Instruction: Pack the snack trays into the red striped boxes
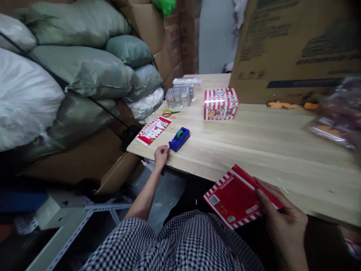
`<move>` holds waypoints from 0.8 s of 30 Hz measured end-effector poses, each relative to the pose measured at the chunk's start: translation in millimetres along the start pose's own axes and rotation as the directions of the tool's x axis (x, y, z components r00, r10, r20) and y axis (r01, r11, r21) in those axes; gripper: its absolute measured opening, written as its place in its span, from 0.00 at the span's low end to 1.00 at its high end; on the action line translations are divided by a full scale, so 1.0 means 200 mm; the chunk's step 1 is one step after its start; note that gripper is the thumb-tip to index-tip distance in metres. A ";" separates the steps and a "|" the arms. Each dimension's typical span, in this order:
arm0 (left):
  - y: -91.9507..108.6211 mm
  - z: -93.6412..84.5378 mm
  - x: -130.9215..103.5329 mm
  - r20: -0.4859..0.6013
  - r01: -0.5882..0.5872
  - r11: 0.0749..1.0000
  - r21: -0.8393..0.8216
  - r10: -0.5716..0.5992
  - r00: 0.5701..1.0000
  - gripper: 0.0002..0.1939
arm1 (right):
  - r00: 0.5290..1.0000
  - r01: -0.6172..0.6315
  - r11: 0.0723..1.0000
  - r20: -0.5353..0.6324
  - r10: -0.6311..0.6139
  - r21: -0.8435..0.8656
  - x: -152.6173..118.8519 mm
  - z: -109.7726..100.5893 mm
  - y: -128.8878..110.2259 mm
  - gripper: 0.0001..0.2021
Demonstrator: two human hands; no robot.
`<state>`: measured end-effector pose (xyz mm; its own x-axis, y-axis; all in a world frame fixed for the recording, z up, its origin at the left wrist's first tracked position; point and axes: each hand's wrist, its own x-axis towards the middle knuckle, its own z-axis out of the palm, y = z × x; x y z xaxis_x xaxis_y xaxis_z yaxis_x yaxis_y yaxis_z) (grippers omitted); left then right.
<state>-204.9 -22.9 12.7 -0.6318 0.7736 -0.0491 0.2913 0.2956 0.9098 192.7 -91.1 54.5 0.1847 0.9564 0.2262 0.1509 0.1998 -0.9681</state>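
My right hand (284,214) grips a flat red box (239,197) with white-striped edges and a barcode, its thumb on the upper face. The box is tilted, in front of the table's edge. My left hand (161,155) is closed in a pinch at the front end of a blue tape dispenser (177,142) with a green core. Whatever lies between those fingertips is too small to make out. Left of the dispenser, a flat red-and-white printed card or packet (153,130) lies at the table's edge.
Yellow-and-red scissors (168,113) lie behind the dispenser, near clear plastic cases (178,97). A striped red-and-white carton (221,104) stands farther back on the table. Orange pieces (282,105) and plastic bags (338,113) lie right. Stuffed sacks (93,69) pile up left; a large cardboard box (282,49) stands behind.
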 end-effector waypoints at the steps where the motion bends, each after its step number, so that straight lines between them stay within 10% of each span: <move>1: 0.03 0.01 -0.04 -0.012 -0.030 0.999 -0.019 0.030 0.999 0.11 | 0.999 0.045 0.999 -0.021 -0.045 -0.015 -0.01 0.00 -0.03 0.10; 6: 0.29 0.19 -0.44 0.184 -0.125 0.937 -0.327 0.193 0.964 0.12 | 0.953 0.280 0.949 -0.080 -0.293 -0.145 -0.04 0.03 -0.14 0.14; 12: 0.69 0.41 -0.90 0.482 0.075 0.798 -0.598 0.284 0.829 0.08 | 0.905 0.412 0.883 -0.009 -0.425 -0.225 0.03 0.06 -0.09 0.19; 19: 0.72 0.63 -0.94 0.624 0.316 0.713 -0.626 0.216 0.751 0.38 | 0.911 0.410 0.889 0.037 -0.411 -0.205 0.07 0.05 -0.03 0.20; 24: 0.70 0.69 -0.95 0.625 0.349 0.692 -0.631 0.188 0.758 0.36 | 0.910 0.413 0.888 0.059 -0.410 -0.202 0.09 0.02 -0.06 0.22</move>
<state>54.9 -52.2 92.7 0.0249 0.9920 -0.1239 -0.4726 0.1209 0.8729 189.6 -74.4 70.1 0.0491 0.8013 0.5963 0.4063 0.5294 -0.7448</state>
